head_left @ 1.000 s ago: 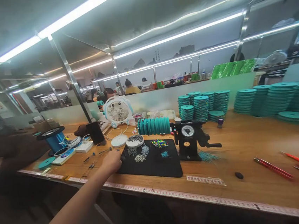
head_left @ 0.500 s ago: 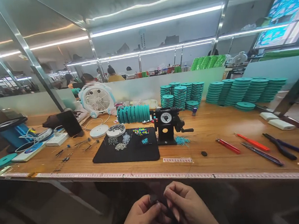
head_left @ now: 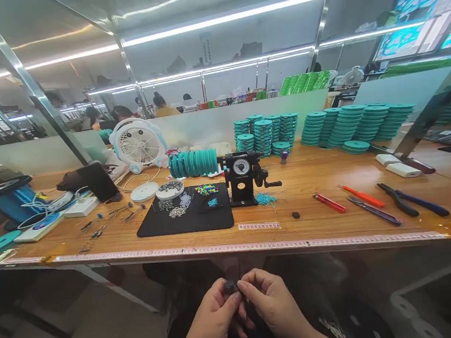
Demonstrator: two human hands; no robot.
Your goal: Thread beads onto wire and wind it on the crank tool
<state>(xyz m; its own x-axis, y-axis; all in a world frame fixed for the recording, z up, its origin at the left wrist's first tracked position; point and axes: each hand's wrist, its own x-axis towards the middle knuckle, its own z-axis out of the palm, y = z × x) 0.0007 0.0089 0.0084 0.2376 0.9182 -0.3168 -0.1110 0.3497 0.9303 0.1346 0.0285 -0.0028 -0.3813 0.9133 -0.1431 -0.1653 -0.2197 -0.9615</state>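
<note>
Both hands are over my lap, just below the table's front edge. Between the thumb and forefinger of my left hand [head_left: 211, 315] is a small dark lump [head_left: 229, 286], too small to make out in detail. My right hand [head_left: 273, 301] is pinched closed, its fingertips touching or right beside that lump; whatever it grips is hidden or too fine to see. A similar small black lump [head_left: 296, 215] lies on the wooden table [head_left: 296, 236] in front of me.
A black hand-crank winder [head_left: 242, 180] carries teal spools [head_left: 193, 163]. Beads and small metal parts lie on a black mat [head_left: 187, 226]. Pliers [head_left: 412, 201], scissors-like snips [head_left: 373, 210] and a red tool [head_left: 330, 202] lie right. Stacked teal spools [head_left: 344, 125] and a fan [head_left: 137, 144] stand behind.
My right hand has moved left, bringing its fingertips up to the dark lump in my left hand. The camera view has shifted, so the table appears slightly higher.
</note>
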